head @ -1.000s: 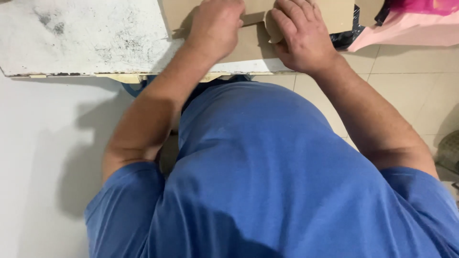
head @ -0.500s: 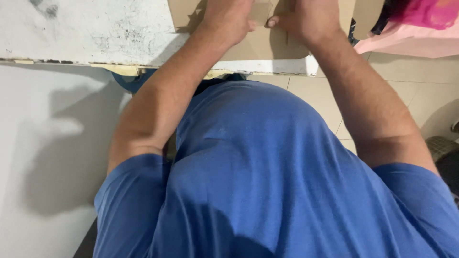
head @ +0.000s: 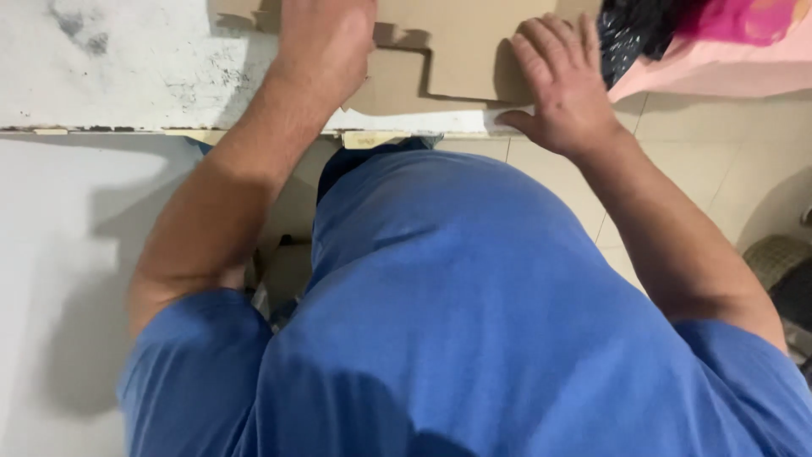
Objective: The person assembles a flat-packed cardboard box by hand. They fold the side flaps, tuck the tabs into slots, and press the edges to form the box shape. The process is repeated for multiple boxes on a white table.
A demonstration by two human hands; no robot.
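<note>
Both hands were down flat on the work, palms to the board! The left hand (head: pixel 326 42) lay spread on the brown cardboard piece (head: pixel 457 51), fingers running up out of the top of the view, so whether they curled round anything could not be told. The right hand (head: pixel 562 80) sat well apart from it on the other side, fingers splayed and pressed on the same cardboard, the thumb hooked down over the near edge of the table. Neither hand was clamped on anything; both simply pressed.

The cardboard was matt, smooth and tan, cut in a stepped outline: one layer lay over another, and the upper sheet's edge dropped in a squared notch between the two hands, throwing a thin shadow. It rested at the near edge of the white tabletop (head: pixel 127 76), right in front of the person's body.

That tabletop was chalky white, scuffed with grey-black smudges and scratches, and its front edge showed a pale, chipped strip.

Out to the right, a pink sheet (head: pixel 719 76) lay at a slant, with a dark speckled cloth (head: pixel 630 34) and a bright magenta fabric (head: pixel 744 17) bunched on it. Below, the blue shirt (head: pixel 474 322), soft and faintly ribbed, filled the lower view over pale glossy floor tiles (head: pixel 727 178).
</note>
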